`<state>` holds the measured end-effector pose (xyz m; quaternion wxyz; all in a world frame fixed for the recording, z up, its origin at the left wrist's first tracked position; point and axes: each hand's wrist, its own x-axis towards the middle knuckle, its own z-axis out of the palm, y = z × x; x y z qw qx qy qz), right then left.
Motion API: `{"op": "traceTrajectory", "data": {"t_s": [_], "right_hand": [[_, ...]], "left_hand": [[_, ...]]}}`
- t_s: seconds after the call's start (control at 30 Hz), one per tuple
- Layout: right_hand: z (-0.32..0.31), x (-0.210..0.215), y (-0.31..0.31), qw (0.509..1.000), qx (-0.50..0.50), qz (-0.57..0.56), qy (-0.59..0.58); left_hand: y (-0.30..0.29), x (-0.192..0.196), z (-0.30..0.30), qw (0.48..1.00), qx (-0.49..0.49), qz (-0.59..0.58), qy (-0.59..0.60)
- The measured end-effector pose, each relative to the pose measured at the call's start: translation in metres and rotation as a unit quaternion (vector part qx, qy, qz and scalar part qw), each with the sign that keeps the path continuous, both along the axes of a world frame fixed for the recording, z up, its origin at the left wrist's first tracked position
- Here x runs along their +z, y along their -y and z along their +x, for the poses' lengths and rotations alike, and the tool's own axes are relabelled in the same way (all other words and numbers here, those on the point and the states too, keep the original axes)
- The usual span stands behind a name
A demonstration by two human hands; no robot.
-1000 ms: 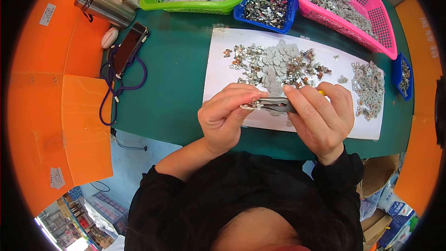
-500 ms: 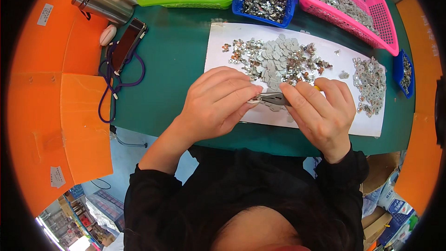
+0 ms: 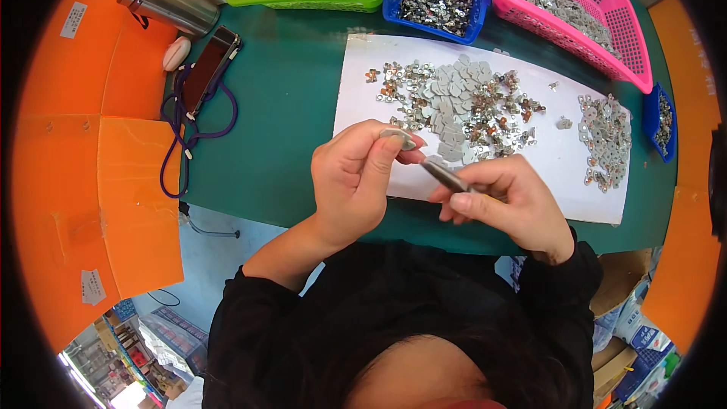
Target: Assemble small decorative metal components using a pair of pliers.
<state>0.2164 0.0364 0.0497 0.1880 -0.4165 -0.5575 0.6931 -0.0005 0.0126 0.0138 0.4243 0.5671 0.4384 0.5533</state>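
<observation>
Between thumb and fingers, my left hand (image 3: 356, 178) pinches a small flat grey metal plate (image 3: 397, 136). My right hand (image 3: 511, 201) is closed round a pair of pliers (image 3: 444, 176), whose dark jaws point at the plate but are apart from it. Under both hands lies a white sheet (image 3: 363, 68). On it are a heap of flat grey plates (image 3: 457, 95), small shiny metal clips (image 3: 492, 125) on both sides of that heap, and a pile of plates with small fittings (image 3: 603, 140) at the right.
Along the far edge stand a green basket (image 3: 303, 0) of plates, a blue bin (image 3: 435, 30) of clips and a pink basket (image 3: 564, 38). A smaller blue tray (image 3: 661, 125) is at the right. Left are a steel flask (image 3: 170, 1), a corded phone (image 3: 210, 72) and orange panels (image 3: 140, 197).
The pliers' jaws have come away from the piece in my left hand. My left hand has turned, bringing the plate into view, and my right hand has lowered and rotated with the pliers.
</observation>
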Motion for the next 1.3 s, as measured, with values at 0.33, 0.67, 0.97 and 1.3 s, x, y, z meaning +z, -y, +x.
{"op": "traceTrajectory", "data": {"t_s": [0.33,0.67,0.97,1.3], "right_hand": [[0.0,-0.007,-0.009,0.975,0.069,-0.169,-0.123],[-0.001,0.0,-0.002,0.997,0.066,-0.04,-0.013],[-0.018,-0.018,0.025,0.899,-0.075,0.398,0.167],[-0.005,0.0,0.009,0.977,-0.034,0.185,0.105]], "left_hand": [[0.004,0.003,-0.002,0.995,-0.026,0.043,-0.083],[0.003,-0.003,-0.003,0.973,0.001,0.152,-0.172],[0.006,-0.009,0.008,0.989,0.045,0.049,-0.135],[0.006,-0.004,0.01,0.998,-0.05,-0.038,0.003]]}}
